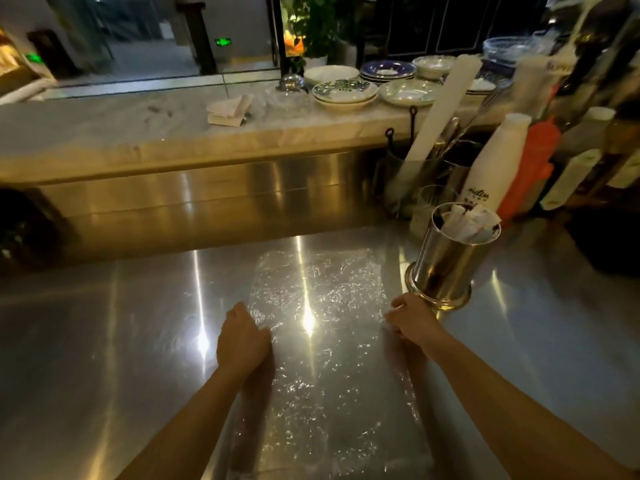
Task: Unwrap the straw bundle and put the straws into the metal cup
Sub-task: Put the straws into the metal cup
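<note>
Grip: your left hand (242, 341) and right hand (414, 320) press flat, pinning the wrap (318, 341) edges; nothing is clasped.
Wrap: spread empty on the counter (104, 341).
Straws (467, 221): upright in the cup (443, 265), beside your right hand.

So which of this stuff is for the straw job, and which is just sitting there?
For the job:
metal cup
straws in it
clear plastic wrap spread flat
left hand and right hand on the wrap's edges

Just sitting there:
plates
folded napkins
white cup stack
bottles
</note>
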The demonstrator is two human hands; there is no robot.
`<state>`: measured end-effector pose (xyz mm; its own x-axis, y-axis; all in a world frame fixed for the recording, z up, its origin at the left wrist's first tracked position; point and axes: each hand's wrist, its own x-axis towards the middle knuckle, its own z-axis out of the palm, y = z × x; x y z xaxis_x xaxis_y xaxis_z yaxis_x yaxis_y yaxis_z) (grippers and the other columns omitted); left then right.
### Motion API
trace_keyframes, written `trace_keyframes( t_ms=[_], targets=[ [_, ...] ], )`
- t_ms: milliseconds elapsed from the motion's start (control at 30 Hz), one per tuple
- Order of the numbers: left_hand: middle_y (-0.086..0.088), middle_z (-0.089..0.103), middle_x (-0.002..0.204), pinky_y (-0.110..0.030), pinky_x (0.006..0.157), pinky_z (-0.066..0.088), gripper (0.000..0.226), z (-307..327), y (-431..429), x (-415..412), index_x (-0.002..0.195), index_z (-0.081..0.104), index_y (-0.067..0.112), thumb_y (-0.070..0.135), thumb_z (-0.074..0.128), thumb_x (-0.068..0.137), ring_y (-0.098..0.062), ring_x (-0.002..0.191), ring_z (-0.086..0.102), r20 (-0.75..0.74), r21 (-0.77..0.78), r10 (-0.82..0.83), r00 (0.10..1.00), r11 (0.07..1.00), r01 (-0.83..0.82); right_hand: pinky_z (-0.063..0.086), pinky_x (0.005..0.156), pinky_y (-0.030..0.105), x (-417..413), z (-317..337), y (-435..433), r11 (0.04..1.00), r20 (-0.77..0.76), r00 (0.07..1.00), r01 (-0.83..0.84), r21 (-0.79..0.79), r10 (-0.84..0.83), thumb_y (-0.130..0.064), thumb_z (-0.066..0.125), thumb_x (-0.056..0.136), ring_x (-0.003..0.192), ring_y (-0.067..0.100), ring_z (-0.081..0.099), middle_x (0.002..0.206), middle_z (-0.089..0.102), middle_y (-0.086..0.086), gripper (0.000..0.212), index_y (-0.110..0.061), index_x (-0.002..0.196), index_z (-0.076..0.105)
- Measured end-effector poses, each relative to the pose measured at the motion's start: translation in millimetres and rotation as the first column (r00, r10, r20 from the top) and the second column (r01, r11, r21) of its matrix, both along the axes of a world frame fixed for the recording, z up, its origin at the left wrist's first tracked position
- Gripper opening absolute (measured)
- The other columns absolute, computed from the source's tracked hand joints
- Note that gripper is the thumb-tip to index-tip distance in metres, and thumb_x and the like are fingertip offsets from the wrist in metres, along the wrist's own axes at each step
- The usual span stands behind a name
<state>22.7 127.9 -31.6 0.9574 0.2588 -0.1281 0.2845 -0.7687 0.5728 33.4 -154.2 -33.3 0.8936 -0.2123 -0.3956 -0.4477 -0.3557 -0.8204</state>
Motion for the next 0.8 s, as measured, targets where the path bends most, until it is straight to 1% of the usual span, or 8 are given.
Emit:
trace_keyframes(
  t_ms=[100,167,333,433,533,667,733,800],
  targets=[
    [-0.020,0.049,0.126,-0.044,0.094,0.039,0.055,11,-9,6,0.127,0.038,0.004,0.023,0.059,0.080,-0.037,0.113,0.047,-0.037,0.250,-0.058,0.998,0.966,0.066,0.045,0.066,0.029,-1,12,-6,0.977,0.046,0.993,-0.102,-0.187,0.112,-0.019,0.064,0.081,0.079,0.018,0.055,0.092,0.056,0.004,0.032,-0.010,0.108,0.052],
    [-0.017,0.053,0.126,-0.041,0.094,0.039,0.047,23,-19,14,0.125,0.043,0.007,0.027,0.056,0.084,-0.034,0.114,0.049,-0.022,0.299,-0.151,0.988,0.942,0.151,0.044,0.067,0.026,1,29,-12,0.956,0.069,0.979,-0.169,-0.242,0.190,-0.023,0.065,0.082,0.085,0.017,0.055,0.097,0.054,0.002,0.033,-0.011,0.110,0.053],
    [-0.005,0.066,0.102,-0.030,0.072,0.043,0.023,76,-78,31,0.107,0.058,0.014,0.028,0.054,0.089,-0.020,0.087,0.059,0.161,0.057,-0.389,0.907,0.921,0.384,0.047,0.067,0.027,4,96,-31,0.924,0.249,0.921,-0.217,-0.315,0.301,-0.025,0.064,0.083,0.077,0.014,0.056,0.085,0.058,-0.002,0.015,-0.019,0.096,0.059],
    [0.001,0.062,0.087,-0.027,0.066,0.040,0.017,110,-122,38,0.099,0.061,0.016,0.027,0.054,0.089,-0.015,0.078,0.056,0.325,0.048,-0.497,0.804,0.858,0.511,0.050,0.071,0.028,3,135,-49,0.945,0.397,0.886,-0.119,-0.303,0.239,-0.020,0.062,0.084,0.078,0.014,0.059,0.081,0.060,-0.005,0.007,-0.018,0.090,0.061],
    [-0.003,0.064,0.089,-0.030,0.069,0.044,0.012,131,-160,44,0.094,0.060,0.015,0.023,0.054,0.088,-0.015,0.079,0.056,0.433,0.036,-0.594,0.678,0.763,0.645,0.049,0.084,0.034,4,152,-72,0.958,0.491,0.862,0.022,-0.286,0.127,-0.017,0.062,0.084,0.088,0.016,0.058,0.088,0.061,-0.003,0.006,-0.017,0.089,0.062],
    [-0.006,0.059,0.103,-0.029,0.078,0.048,0.019,142,-206,55,0.106,0.057,0.014,0.022,0.055,0.088,-0.014,0.087,0.054,0.428,0.007,-0.651,0.627,0.696,0.718,0.048,0.079,0.032,10,153,-103,0.921,0.525,0.851,0.210,-0.329,-0.007,-0.016,0.062,0.084,0.094,0.021,0.057,0.103,0.062,0.009,0.014,-0.015,0.097,0.060],
    [-0.006,0.055,0.110,-0.024,0.078,0.044,0.024,145,-225,62,0.111,0.054,0.014,0.021,0.056,0.088,-0.011,0.088,0.050,0.384,-0.020,-0.678,0.626,0.672,0.740,0.046,0.075,0.029,14,150,-115,0.909,0.508,0.861,0.224,-0.351,-0.017,-0.015,0.063,0.083,0.094,0.020,0.056,0.109,0.061,0.011,0.021,-0.015,0.103,0.060],
    [-0.007,0.053,0.113,-0.024,0.077,0.044,0.027,148,-242,66,0.112,0.052,0.013,0.023,0.057,0.087,-0.013,0.090,0.051,0.314,-0.111,-0.681,0.661,0.665,0.738,0.050,0.084,0.035,18,145,-123,0.920,0.445,0.896,0.172,-0.352,0.003,-0.015,0.062,0.083,0.106,0.024,0.056,0.120,0.059,0.012,0.031,-0.015,0.114,0.057]
  ],
)
